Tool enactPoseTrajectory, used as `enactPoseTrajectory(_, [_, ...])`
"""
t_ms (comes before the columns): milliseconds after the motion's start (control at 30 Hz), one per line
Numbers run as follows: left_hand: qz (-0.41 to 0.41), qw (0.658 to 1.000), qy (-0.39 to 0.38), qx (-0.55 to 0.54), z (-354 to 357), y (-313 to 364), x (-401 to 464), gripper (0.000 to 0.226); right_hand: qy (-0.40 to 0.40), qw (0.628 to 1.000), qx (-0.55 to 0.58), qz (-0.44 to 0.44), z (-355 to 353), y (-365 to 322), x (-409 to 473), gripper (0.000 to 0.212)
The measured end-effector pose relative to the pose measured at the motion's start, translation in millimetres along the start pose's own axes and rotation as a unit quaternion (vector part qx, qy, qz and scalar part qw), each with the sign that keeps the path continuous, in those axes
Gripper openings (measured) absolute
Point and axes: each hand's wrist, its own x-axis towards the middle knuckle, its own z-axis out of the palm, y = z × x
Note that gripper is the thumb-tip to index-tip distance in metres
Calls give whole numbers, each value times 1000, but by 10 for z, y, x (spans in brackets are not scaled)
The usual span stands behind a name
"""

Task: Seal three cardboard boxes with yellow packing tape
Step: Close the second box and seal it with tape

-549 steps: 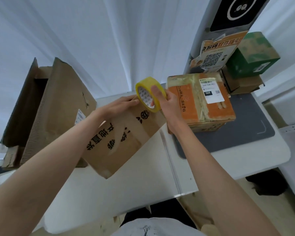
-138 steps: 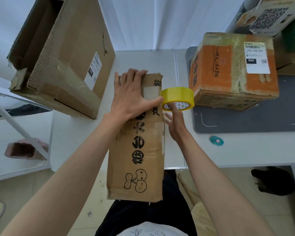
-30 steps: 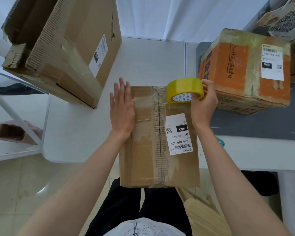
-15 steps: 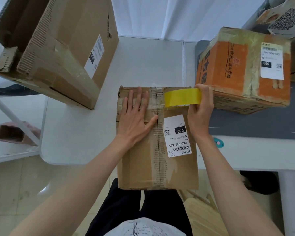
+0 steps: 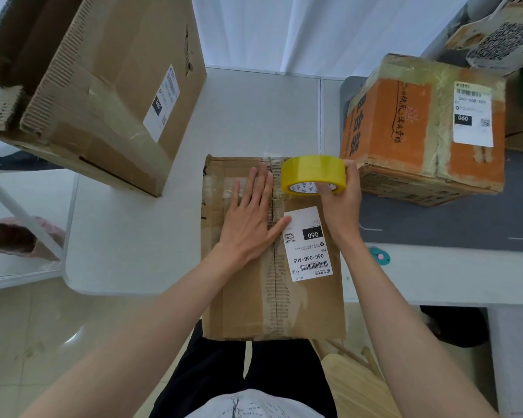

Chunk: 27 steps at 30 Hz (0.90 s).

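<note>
A long brown box (image 5: 248,297) lies on the white table (image 5: 133,236), its near end past the table's edge over my lap. A torn centre seam runs along its top, with a white shipping label beside it. My left hand (image 5: 251,218) presses flat on the box top, fingers straight along the seam. My right hand (image 5: 341,203) grips the yellow tape roll (image 5: 313,175) above the box's far right corner. A large brown box (image 5: 103,86) stands at the left with an open end. An orange box (image 5: 420,128) wrapped in old tape sits at the right.
The orange box rests on a grey mat (image 5: 450,224). A small teal cutter (image 5: 381,256) lies on the table near my right forearm. More cartons and a QR-code sign (image 5: 495,34) stand at the far right. A wooden chair (image 5: 354,384) is below.
My right hand lifted and tilted the tape roll, so its inner core now shows. My left hand slid slightly right toward the seam. The box stayed put.
</note>
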Motion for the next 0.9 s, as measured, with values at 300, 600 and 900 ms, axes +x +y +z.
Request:
enactPoseTrajectory(300, [-100, 971, 129, -177, -501, -155, 549, 43, 33, 999, 7, 5, 61, 77, -26, 15])
enactPoseTrajectory(600, [-158, 923, -207, -283, -936, -346, 1488, 30, 45, 999, -4, -8, 78, 106, 2, 13])
enactPoseTrajectory(900, [-133, 851, -226, -456, -989, -580, 1455, 9, 51, 998, 5, -20, 81, 120, -7, 13])
